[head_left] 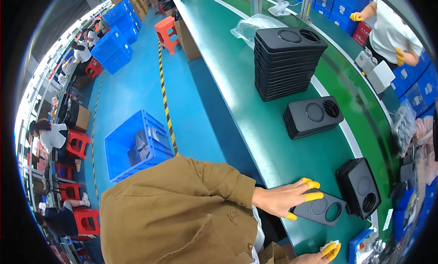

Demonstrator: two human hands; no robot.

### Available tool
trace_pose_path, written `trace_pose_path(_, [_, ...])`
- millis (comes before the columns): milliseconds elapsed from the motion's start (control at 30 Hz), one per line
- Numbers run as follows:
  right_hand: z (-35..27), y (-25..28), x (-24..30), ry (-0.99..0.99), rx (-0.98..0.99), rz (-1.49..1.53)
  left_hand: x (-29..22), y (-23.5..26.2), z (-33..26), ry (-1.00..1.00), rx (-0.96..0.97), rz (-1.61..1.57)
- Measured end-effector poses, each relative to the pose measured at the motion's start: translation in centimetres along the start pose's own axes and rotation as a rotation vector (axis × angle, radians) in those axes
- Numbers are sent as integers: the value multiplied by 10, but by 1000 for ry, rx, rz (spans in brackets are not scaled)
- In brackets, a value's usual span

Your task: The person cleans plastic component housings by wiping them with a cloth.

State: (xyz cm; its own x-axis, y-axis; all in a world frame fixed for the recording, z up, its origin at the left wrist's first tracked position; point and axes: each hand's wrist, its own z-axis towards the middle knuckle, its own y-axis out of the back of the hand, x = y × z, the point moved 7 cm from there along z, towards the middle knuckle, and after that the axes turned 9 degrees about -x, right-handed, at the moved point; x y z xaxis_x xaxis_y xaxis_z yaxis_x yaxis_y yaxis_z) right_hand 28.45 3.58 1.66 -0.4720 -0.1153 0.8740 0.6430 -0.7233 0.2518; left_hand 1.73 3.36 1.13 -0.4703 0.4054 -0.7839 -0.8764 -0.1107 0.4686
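A flat dark-grey panel [321, 208] with a round ring and a round cut-out lies on the green bench in front of me. My left hand [284, 199], with yellow finger cots on its fingertips, grips the panel's left end, thumb at its near edge and fingers at its far edge. Below it, by the bottom edge of the view, my right hand [325, 256] also wears yellow finger cots. Its fingers pinch a small white wad, perhaps a cloth or tissue [331, 245]. Just right of the panel sits a short stack of similar black panels [360, 186].
Farther along the bench [273, 159] stand a low stack [314, 117] and a tall stack of black panels [287, 67], beside a clear plastic bag [255, 27]. A blue tray [360, 245] holds small parts at lower right. On the floor is a blue crate [137, 145]. A co-worker [392, 35] stands across the bench.
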Motion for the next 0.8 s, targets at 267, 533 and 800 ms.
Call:
trace_pose_path(267, [-4,5,-14,-120,42,-71,1,6,4,-153,81,-163])
trace_pose_path(533, [-16,-27,-1,-224,104,257,13,25,18,66,162,-42])
trace_pose_path(800, [-31,-28,32,189,176,-83,14,12,10,110,160,-129])
